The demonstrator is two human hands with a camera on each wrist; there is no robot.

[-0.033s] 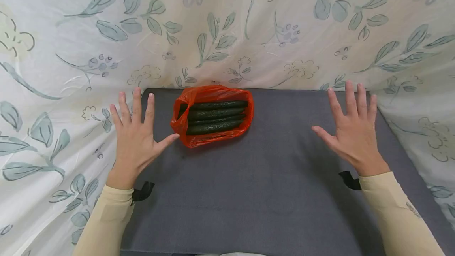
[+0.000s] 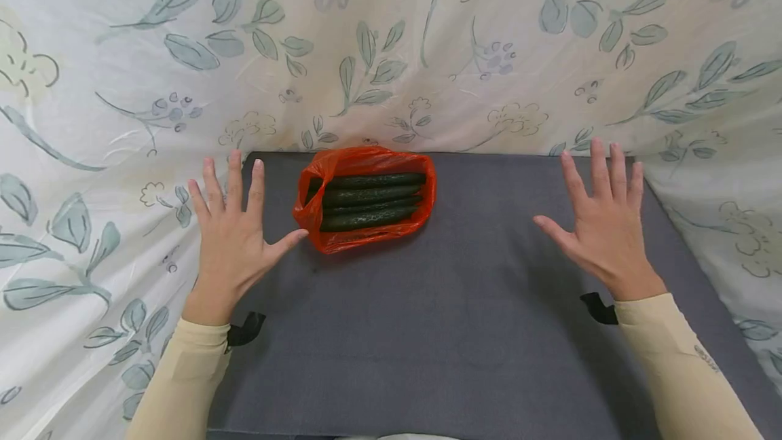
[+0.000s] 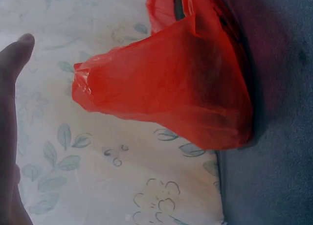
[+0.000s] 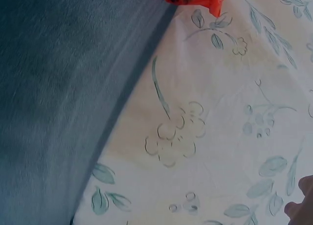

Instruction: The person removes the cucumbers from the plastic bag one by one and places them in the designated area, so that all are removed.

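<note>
A red plastic bag (image 2: pixel 379 242) lies with its mouth spread at the back of the grey table, and several dark green cucumbers (image 2: pixel 373 195) lie side by side in it. My left hand (image 2: pixel 231 243) hovers just left of the bag, palm down with fingers straight and spread, the thumb pointing at the bag's left end. Well to the right of the bag, my right hand (image 2: pixel 607 233) is held the same way, its fingers spread and nothing in it. In the left wrist view the side of the bag (image 3: pixel 161 83) stands up close by.
The grey cloth-covered table (image 2: pixel 415 331) reaches from the front edge back to a hanging floral curtain (image 2: pixel 391 39). That curtain also drapes along the left and right sides. A black strap (image 2: pixel 246 329) sits at the left wrist and another (image 2: pixel 599 308) at the right.
My right hand has shifted very slightly to the left. The left hand, the bag and the cucumbers look the same.
</note>
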